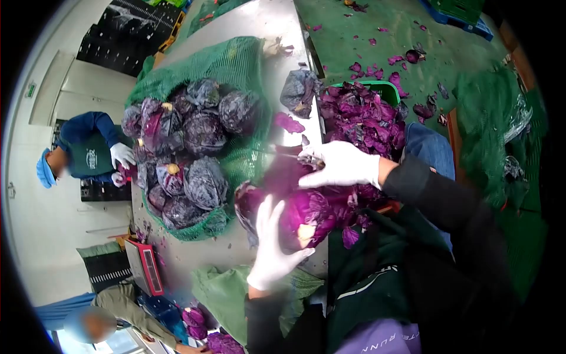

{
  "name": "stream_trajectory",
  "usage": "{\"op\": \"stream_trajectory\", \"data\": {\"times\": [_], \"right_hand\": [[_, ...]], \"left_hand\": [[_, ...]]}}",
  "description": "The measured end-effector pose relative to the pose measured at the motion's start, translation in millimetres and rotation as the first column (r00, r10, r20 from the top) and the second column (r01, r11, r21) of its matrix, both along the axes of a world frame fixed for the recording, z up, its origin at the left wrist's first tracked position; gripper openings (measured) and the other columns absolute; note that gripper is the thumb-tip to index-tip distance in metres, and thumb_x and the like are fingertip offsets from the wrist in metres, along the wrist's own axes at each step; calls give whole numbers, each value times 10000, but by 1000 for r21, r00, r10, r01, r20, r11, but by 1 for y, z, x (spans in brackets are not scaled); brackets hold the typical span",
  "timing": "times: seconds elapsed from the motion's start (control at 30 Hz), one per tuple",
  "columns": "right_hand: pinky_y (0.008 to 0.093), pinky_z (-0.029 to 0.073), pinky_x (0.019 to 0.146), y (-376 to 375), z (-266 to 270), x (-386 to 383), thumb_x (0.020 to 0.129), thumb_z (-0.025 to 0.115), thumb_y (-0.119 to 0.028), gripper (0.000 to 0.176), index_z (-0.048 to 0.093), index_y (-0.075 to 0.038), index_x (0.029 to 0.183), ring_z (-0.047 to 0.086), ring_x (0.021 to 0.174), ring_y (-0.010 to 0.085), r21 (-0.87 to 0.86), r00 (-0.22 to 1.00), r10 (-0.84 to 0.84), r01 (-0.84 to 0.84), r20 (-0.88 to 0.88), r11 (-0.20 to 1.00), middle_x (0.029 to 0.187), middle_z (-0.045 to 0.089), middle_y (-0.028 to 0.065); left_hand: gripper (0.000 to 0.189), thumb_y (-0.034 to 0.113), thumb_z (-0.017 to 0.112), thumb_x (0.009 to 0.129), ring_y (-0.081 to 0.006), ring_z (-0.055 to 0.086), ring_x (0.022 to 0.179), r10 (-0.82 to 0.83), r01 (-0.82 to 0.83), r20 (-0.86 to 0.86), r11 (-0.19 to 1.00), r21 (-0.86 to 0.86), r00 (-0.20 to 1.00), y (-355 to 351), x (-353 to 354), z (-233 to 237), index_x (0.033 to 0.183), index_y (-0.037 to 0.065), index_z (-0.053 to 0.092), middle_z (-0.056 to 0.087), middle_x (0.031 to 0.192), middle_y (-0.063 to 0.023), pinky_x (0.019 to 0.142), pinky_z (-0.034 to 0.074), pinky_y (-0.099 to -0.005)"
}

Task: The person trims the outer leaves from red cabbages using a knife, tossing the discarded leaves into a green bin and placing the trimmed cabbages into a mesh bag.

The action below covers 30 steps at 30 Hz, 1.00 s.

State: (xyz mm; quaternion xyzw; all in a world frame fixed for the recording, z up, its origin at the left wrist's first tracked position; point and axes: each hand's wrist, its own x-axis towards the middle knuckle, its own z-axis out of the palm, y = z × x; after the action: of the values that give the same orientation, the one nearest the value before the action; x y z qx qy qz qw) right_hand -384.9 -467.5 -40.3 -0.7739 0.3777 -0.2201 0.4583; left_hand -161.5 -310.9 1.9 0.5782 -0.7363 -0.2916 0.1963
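Observation:
A peeled red cabbage [311, 211], glossy purple with a pale cut stem, lies at the near edge of the metal table. My left hand [272, 245], in a white glove, steadies it with fingers along one side and the thumb by the stem. Close over the cabbage is my right hand [343, 165], also gloved, its fingers curled on what looks like a thin knife [289, 154]. A blurred purple patch shows between the hands. Loose outer leaves [247, 203] lie beside the left fingers.
A green mesh sack [242, 59] spills several untrimmed cabbages [204, 133] across the metal table [283, 17]. Right of my right hand, a green crate [386, 89] is heaped with purple leaves [359, 115]. Two co-workers [91, 156] stand beyond. Scraps litter the green floor [336, 47].

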Motion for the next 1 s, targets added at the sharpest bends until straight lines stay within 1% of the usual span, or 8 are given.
{"op": "stream_trajectory", "data": {"times": [0.13, 0.33, 0.5, 0.63, 0.73, 0.83, 0.9, 1.0], "right_hand": [[425, 538, 823, 19, -13, 13, 896, 622, -510, 513, 641, -65, 1151, 672, 917, 352, 66, 952, 48, -30, -301, 997, 1016, 689, 167], [464, 533, 699, 41, -27, 12, 913, 635, -359, 362, 613, -85, 1149, 672, 783, 375, -94, 984, -27, 11, -177, 996, 843, 671, 190], [475, 526, 652, 57, -34, -2, 915, 636, -385, 338, 645, -83, 1066, 674, 722, 380, -130, 972, 7, -39, -237, 991, 787, 674, 188], [464, 543, 711, 37, -64, -5, 912, 603, -353, 288, 699, -82, 931, 686, 759, 375, -79, 947, -21, -4, -321, 997, 791, 692, 182], [474, 535, 729, 45, -50, -5, 909, 601, -377, 310, 650, -73, 953, 676, 800, 391, -26, 981, 53, -59, -188, 998, 847, 687, 193], [430, 511, 741, 41, -20, 4, 937, 581, -466, 391, 616, -77, 944, 661, 809, 371, 274, 996, 58, -73, 63, 959, 833, 659, 180], [414, 506, 740, 42, -8, 7, 940, 583, -508, 429, 607, -79, 943, 656, 801, 364, 303, 996, 77, -86, 44, 949, 838, 655, 166], [402, 527, 755, 54, -4, 5, 916, 621, -550, 483, 626, -79, 1024, 662, 813, 364, 142, 992, 122, -122, 11, 982, 870, 667, 167]], "left_hand": [[1106, 194, 916, 588, -422, 233, 1469, 21, -22, 115, 1000, 8, 993, 17, -3, 14, 1515, 69, 326, 231, 1583, -242, 1190, 243, -517], [1016, 297, 916, 643, -442, 337, 1402, 201, -182, 146, 975, -130, 969, 16, -46, 0, 1459, 5, 384, 335, 1504, -267, 1156, 309, -499], [1047, 264, 939, 575, -317, 411, 1373, 158, -174, -122, 976, -132, 980, 18, 0, -28, 1436, 57, 381, 394, 1478, -173, 1148, 336, -438], [1268, 273, 954, 557, -274, 340, 1413, 381, -333, -330, 923, 194, 864, 55, 50, -57, 1545, 28, 198, 311, 1521, -144, 1194, 259, -403], [1332, 327, 951, 580, -303, 269, 1458, 345, -320, -147, 932, 168, 927, 52, 56, -15, 1570, 5, 120, 224, 1585, -181, 1215, 208, -425], [1104, 324, 905, 680, -314, 311, 1438, 384, -417, 203, 894, 161, 901, 63, 43, -11, 1519, -26, 279, 349, 1514, -215, 1204, 223, -419], [901, 302, 867, 736, -329, 400, 1375, 560, -580, 150, 793, 186, 815, 40, 16, -4, 1439, -37, 416, 448, 1443, -229, 1179, 266, -433], [718, 283, 840, 774, -346, 478, 1285, 412, -450, 256, 886, 111, 875, 17, 7, 11, 1343, -29, 533, 508, 1377, -227, 1121, 343, -432]]}}
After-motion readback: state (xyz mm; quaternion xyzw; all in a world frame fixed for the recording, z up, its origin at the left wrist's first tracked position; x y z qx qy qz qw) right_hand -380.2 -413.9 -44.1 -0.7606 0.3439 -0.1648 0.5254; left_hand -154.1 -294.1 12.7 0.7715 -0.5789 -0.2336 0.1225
